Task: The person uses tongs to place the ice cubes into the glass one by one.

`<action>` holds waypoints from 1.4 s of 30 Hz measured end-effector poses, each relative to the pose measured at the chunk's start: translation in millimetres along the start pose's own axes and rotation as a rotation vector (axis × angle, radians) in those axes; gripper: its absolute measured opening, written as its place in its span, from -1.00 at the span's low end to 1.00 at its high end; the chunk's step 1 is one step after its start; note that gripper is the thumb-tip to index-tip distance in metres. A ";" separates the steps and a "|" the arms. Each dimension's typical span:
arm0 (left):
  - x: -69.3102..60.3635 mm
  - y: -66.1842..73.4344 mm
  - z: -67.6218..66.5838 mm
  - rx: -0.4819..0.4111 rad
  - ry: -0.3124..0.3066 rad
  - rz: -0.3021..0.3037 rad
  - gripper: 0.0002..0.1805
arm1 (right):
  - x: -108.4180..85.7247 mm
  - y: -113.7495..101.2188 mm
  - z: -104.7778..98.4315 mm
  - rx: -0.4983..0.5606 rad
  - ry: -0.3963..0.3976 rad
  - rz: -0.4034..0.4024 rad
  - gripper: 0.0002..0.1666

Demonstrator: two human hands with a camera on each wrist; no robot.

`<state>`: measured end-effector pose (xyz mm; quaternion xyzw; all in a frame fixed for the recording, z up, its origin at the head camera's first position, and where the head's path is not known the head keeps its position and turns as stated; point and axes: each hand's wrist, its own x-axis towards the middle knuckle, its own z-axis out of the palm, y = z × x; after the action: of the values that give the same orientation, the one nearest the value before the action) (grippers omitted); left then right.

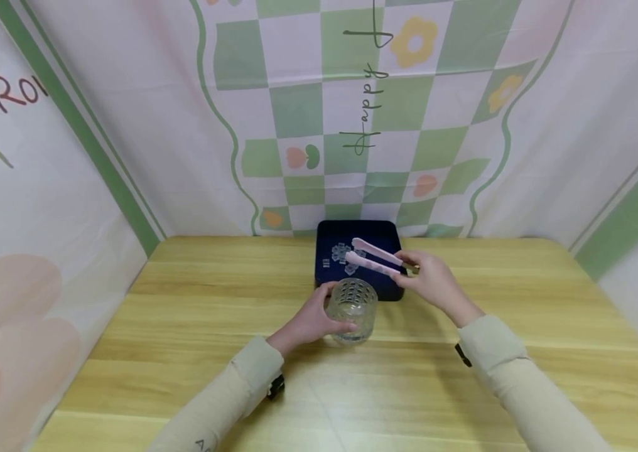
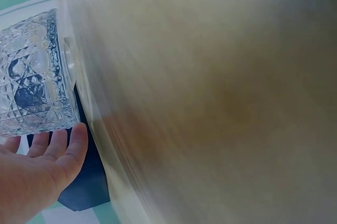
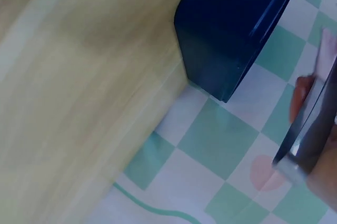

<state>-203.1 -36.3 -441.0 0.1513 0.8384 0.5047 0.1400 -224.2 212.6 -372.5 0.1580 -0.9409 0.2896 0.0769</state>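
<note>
A clear cut-glass tumbler is held in my left hand, thumb and fingers around its side. I cannot tell whether its base touches the table. The left wrist view shows the patterned glass wall above the fingertips. My right hand grips pink tongs with a gold-coloured end. Their two arms stand apart over a dark blue tray, with nothing visible between the tips. Clear pieces lie in the tray; their exact kind is too small to tell.
The wooden table carries the tray near its far edge. Behind it hangs a green-and-white checked curtain, with more printed cloth at both sides. The glass stands just in front of the tray and overlaps its near edge in the head view.
</note>
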 end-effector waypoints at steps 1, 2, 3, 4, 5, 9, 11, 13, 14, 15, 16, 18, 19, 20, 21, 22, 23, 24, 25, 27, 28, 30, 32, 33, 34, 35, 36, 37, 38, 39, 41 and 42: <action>-0.1 -0.5 -0.1 -0.001 0.001 0.001 0.06 | 2.4 0.1 0.0 -0.016 0.014 0.007 -0.58; -0.1 -0.8 -0.3 -0.002 0.001 -0.001 0.06 | 5.1 0.2 0.0 -0.033 0.024 0.013 -0.59; -0.1 -1.1 -0.4 -0.006 0.002 0.001 0.06 | 7.6 0.3 0.2 -0.052 0.027 0.021 -0.60; -0.2 -1.1 -0.7 -0.007 0.002 0.000 0.06 | 9.9 0.3 0.4 -0.074 0.028 0.029 -0.60; -0.3 -1.1 -0.8 -0.009 0.002 0.002 0.05 | 12.1 0.5 0.7 -0.093 0.026 0.037 -0.60; -0.7 -0.9 -1.1 -0.007 0.004 0.001 0.06 | 19.8 -1.5 3.5 -0.187 0.008 0.061 -0.61; -1.0 -0.8 -1.1 -0.003 0.004 0.000 0.06 | 22.5 -3.6 5.7 -0.220 -0.002 0.071 -0.61; -1.3 -0.7 -1.0 -0.003 0.004 0.001 0.06 | 24.6 -6.3 8.2 -0.244 -0.013 0.074 -0.62; -1.5 -0.6 -1.0 -0.005 0.003 -0.003 0.07 | 25.5 -7.4 9.7 -0.252 -0.019 0.073 -0.62; -1.7 -0.5 -1.0 -0.005 0.004 -0.005 0.07 | 26.3 -8.7 11.2 -0.263 -0.024 0.067 -0.63; -1.9 -0.4 -0.9 -0.006 0.003 -0.007 0.07 | 27.0 -9.8 12.7 -0.269 -0.031 0.066 -0.63; -2.2 -0.3 -0.6 -0.007 0.004 -0.011 0.06 | 28.5 -11.1 15.7 -0.277 -0.045 0.062 -0.65; -2.3 -0.2 -0.4 -0.006 0.003 -0.014 0.06 | 29.1 -11.6 17.3 -0.279 -0.054 0.065 -0.65; -2.3 -0.1 -0.3 -0.005 0.002 -0.017 0.06 | 29.7 -12.0 18.8 -0.286 -0.063 0.065 -0.65; -2.3 -0.1 -0.1 -0.003 0.002 -0.017 0.07 | 30.4 -12.1 20.5 -0.287 -0.073 0.070 -0.66; -2.2 -0.1 0.2 -0.001 0.003 -0.016 0.07 | 30.8 -12.1 21.7 -0.288 -0.083 0.075 -0.66; -2.0 -0.1 0.4 0.001 0.003 -0.017 0.07 | 31.3 -12.6 22.9 -0.290 -0.089 0.076 -0.67; -1.9 -0.2 0.5 0.003 0.003 -0.014 0.07 | 31.9 -12.6 24.1 -0.295 -0.096 0.076 -0.67; -1.8 -0.2 0.5 0.005 0.004 -0.015 0.07 | 32.3 -13.1 25.2 -0.297 -0.103 0.077 -0.67; -1.5 -0.1 0.4 0.006 0.005 -0.015 0.07 | 33.2 -13.6 27.3 -0.300 -0.113 0.071 -0.66; -1.4 0.0 0.4 0.005 0.006 -0.013 0.07 | 33.5 -14.2 28.2 -0.300 -0.115 0.070 -0.67; -1.4 0.3 0.3 0.002 0.006 -0.011 0.07 | 33.9 -14.9 30.4 -0.294 -0.124 0.069 -0.66; -1.3 0.4 0.3 -0.002 0.005 -0.011 0.07 | 34.1 -15.6 32.5 -0.288 -0.127 0.074 -0.66; -1.3 0.4 0.4 -0.005 0.005 -0.008 0.07 | 34.1 -15.8 33.3 -0.286 -0.129 0.078 -0.66; -1.2 0.3 0.4 -0.007 0.005 -0.008 0.07 | 33.9 -16.3 33.9 -0.285 -0.131 0.082 -0.67; -1.0 -0.1 0.6 -0.007 0.005 -0.006 0.06 | 33.9 -16.5 34.5 -0.287 -0.132 0.083 -0.67; -0.9 -0.3 0.6 -0.008 0.005 -0.005 0.06 | 34.1 -16.5 35.1 -0.288 -0.130 0.086 -0.68; -0.6 -0.6 0.7 -0.008 0.006 -0.003 0.06 | 34.3 -16.9 35.4 -0.291 -0.129 0.086 -0.69; -0.3 -1.0 0.7 -0.007 0.006 0.000 0.06 | 34.7 -17.0 35.6 -0.294 -0.128 0.087 -0.72; -0.2 -1.0 0.6 -0.007 0.006 0.000 0.05 | 35.0 -17.0 35.7 -0.298 -0.129 0.087 -0.74; -0.1 -1.2 0.6 -0.003 0.005 -0.001 0.05 | 36.1 -17.0 36.0 -0.303 -0.129 0.085 -0.80; -0.2 -0.9 0.4 -0.004 0.004 -0.003 0.06 | 36.6 -17.1 36.2 -0.303 -0.131 0.087 -0.82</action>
<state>-202.8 -36.4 -442.0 0.1487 0.8378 0.5065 0.1394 -254.6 169.4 -384.6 0.1221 -0.9828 0.1365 0.0256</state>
